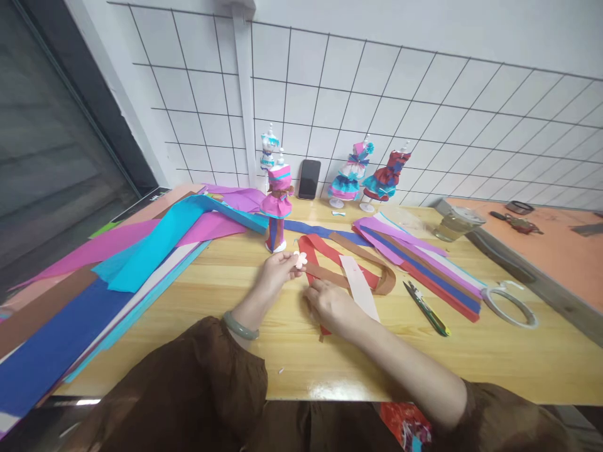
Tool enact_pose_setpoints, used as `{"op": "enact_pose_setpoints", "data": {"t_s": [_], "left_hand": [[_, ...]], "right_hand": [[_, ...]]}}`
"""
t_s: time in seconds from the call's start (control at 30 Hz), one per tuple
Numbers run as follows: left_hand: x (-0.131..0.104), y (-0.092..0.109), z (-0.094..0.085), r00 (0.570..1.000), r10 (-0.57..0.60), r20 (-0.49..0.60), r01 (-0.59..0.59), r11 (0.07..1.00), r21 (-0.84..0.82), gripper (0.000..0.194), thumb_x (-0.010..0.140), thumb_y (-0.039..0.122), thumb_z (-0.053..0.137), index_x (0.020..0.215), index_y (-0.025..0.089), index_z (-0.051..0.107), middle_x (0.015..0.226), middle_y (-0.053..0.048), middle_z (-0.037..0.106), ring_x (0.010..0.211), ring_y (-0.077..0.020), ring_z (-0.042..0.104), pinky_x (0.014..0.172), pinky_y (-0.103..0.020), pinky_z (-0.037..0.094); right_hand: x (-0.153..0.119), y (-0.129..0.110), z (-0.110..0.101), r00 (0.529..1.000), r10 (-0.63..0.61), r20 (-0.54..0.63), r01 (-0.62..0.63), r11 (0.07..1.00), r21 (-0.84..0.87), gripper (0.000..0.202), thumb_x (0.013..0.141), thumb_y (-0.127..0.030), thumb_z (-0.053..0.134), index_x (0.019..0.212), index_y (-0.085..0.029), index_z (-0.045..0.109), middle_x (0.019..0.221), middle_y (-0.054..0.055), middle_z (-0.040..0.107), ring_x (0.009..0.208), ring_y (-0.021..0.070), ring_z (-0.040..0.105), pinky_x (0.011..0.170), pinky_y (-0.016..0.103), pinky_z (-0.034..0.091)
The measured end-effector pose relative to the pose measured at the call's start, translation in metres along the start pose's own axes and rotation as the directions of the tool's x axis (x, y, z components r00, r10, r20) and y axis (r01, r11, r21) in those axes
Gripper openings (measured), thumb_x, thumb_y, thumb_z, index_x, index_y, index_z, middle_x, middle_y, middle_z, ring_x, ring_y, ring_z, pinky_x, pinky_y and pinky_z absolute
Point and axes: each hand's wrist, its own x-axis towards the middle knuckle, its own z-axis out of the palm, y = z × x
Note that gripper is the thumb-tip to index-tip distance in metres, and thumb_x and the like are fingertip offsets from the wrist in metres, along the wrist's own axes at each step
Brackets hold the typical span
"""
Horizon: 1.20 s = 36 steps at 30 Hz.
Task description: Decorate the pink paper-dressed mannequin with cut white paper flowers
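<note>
The left hand (284,266) was nearly closed, its fingertips pinching a small pale pink flower (300,259) just above the near-middle of the wooden table (198,339). The right hand (328,305) was loosely curled beside it, to the right, over red and brown paper strips (372,250); whether it gripped anything could not be told.

A clear glass container (458,224) stood at the far right of the table; it looked pale yellow inside, but its exact contents were unclear. Something red and shiny (405,424) showed below the near edge, too cut off to identify.

Just beyond the left hand stood a small dress form (277,194) in pink, brown and blue, with another (270,150) behind it. A dark phone (309,179) leaned upright against the tiled wall (330,75), and two more dressed forms (367,179) stood to its right. Long colored strips (155,242) covered the left side. To the right lay another striped bundle (424,263), green-handled snips (428,309) and a roll of white tape (510,307).
</note>
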Motion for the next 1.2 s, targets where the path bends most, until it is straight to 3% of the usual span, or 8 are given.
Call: {"op": "enact_pose_setpoints", "data": {"t_s": [0.1, 0.27, 0.43, 0.53, 0.63, 0.73, 0.93, 1.2], "left_hand": [[0.003, -0.002, -0.002, 1.0, -0.003, 0.003, 0.003, 1.0, 0.004, 0.02, 0.069, 0.028, 0.067, 0.077, 0.011, 0.062, 0.072, -0.006, 0.065, 0.065, -0.0113, 0.061, 0.062, -0.022, 0.048], [0.004, -0.003, -0.004, 1.0, -0.007, 0.007, 0.007, 1.0, 0.011, 0.024, 0.068, 0.03, 0.069, 0.082, 0.011, 0.063, 0.08, -0.008, 0.066, 0.065, -0.0109, 0.061, 0.063, -0.023, 0.048], [0.002, -0.003, -0.003, 1.0, 0.002, 0.015, -0.002, 1.0, 0.009, 0.027, 0.067, 0.031, 0.07, 0.083, 0.011, 0.062, 0.082, -0.008, 0.066, 0.066, -0.0111, 0.061, 0.064, -0.023, 0.049], [0.003, -0.004, -0.002, 1.0, 0.002, 0.018, -0.002, 1.0, 0.02, 0.027, 0.066, 0.031, 0.07, 0.083, 0.011, 0.062, 0.082, -0.008, 0.066, 0.065, -0.0106, 0.061, 0.064, -0.023, 0.049], [0.004, -0.004, -0.001, 1.0, -0.005, -0.001, 0.005, 0.999, 0.042, 0.028, 0.065, 0.03, 0.071, 0.083, 0.01, 0.062, 0.082, -0.008, 0.066, 0.064, -0.0105, 0.061, 0.063, -0.023, 0.049], [0.004, -0.004, 0.001, 1.0, -0.017, -0.017, 0.018, 0.998, 0.057, 0.028, 0.064, 0.029, 0.072, 0.083, 0.01, 0.062, 0.08, -0.008, 0.066, 0.063, -0.0105, 0.061, 0.061, -0.022, 0.049], [0.003, -0.005, -0.002, 1.0, 0.009, 0.015, -0.01, 0.995, 0.097, 0.028, 0.067, 0.032, 0.069, 0.084, 0.01, 0.061, 0.084, -0.008, 0.066, 0.066, -0.0109, 0.061, 0.063, -0.023, 0.049], [0.003, -0.004, 0.0, 1.0, 0.0, 0.012, -0.002, 0.993, 0.122, 0.028, 0.067, 0.031, 0.069, 0.084, 0.01, 0.061, 0.084, -0.009, 0.067, 0.065, -0.0111, 0.061, 0.062, -0.022, 0.049]], "right_hand": [[0.002, 0.0, 0.001, 1.0, 0.003, 0.007, -0.003, 1.0, 0.021, 0.009, 0.08, -0.01, 0.05, 0.076, -0.012, 0.058, 0.074, 0.009, 0.058, 0.069, 0.0184, 0.054, 0.064, 0.029, 0.041], [-0.012, 0.021, -0.014, 0.958, 0.161, -0.238, -0.048, 0.907, 0.418, 0.018, 0.084, -0.012, 0.044, 0.078, -0.017, 0.06, 0.079, 0.005, 0.061, 0.072, 0.0135, 0.057, 0.065, 0.024, 0.043], [-0.063, 0.088, -0.022, 0.794, 0.56, -0.236, -0.33, 0.723, 0.607, 0.017, 0.081, -0.024, 0.047, 0.083, -0.017, 0.063, 0.081, 0.006, 0.067, 0.069, 0.017, 0.061, 0.063, 0.027, 0.047], [-0.108, 0.14, -0.013, 0.671, 0.702, -0.237, -0.537, 0.681, 0.497, 0.021, 0.076, -0.028, 0.05, 0.084, -0.018, 0.066, 0.082, 0.007, 0.069, 0.073, 0.0204, 0.063, 0.068, 0.03, 0.047], [-0.146, 0.175, -0.001, 0.601, 0.781, -0.169, -0.679, 0.61, 0.408, 0.024, 0.072, -0.032, 0.052, 0.082, -0.017, 0.068, 0.082, 0.007, 0.07, 0.077, 0.0239, 0.064, 0.07, 0.032, 0.047], [-0.163, 0.185, 0.007, 0.597, 0.798, -0.086, -0.7, 0.569, 0.432, 0.027, 0.072, -0.035, 0.052, 0.083, -0.016, 0.068, 0.08, 0.008, 0.071, 0.075, 0.0238, 0.065, 0.067, 0.031, 0.048], [-0.156, 0.172, 0.011, 0.671, 0.739, 0.062, -0.64, 0.535, 0.552, 0.031, 0.074, -0.038, 0.052, 0.092, -0.017, 0.065, 0.072, 0.005, 0.07, 0.068, 0.0203, 0.065, 0.061, 0.027, 0.047], [-0.154, 0.169, 0.021, 0.608, 0.793, -0.022, -0.632, 0.501, 0.592, 0.028, 0.072, -0.039, 0.053, 0.081, -0.017, 0.067, 0.078, 0.006, 0.069, 0.068, 0.0194, 0.062, 0.06, 0.027, 0.045]]}}
